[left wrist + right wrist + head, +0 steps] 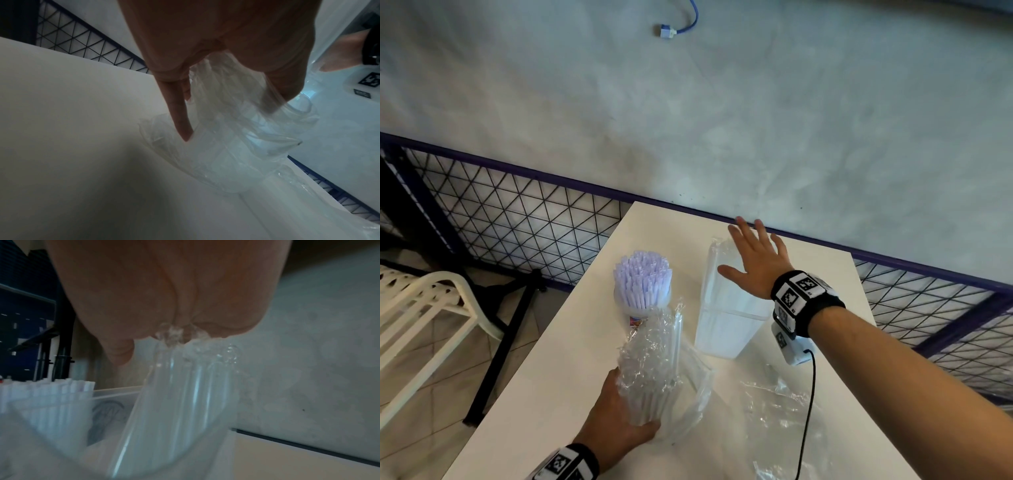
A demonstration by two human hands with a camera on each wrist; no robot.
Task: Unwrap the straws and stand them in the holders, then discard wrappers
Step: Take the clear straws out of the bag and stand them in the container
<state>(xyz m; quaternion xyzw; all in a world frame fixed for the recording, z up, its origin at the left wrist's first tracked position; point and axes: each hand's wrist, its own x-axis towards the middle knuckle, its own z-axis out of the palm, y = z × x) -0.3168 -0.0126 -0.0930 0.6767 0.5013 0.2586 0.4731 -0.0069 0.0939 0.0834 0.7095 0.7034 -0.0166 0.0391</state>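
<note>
One holder (643, 301) is full; your right hand (755, 262), fingers spread, presses clear straws (717, 274) into the box (722, 329); your left hand (619, 411) grips a wrapped bundle (654, 370); loose wrapper (784, 418) awaits discarding.

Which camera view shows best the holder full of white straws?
The head view: the holder of white straws stands whole on the table. The right wrist view shows only blurred straw tops at its left edge. The left wrist view shows nothing of it.
</note>
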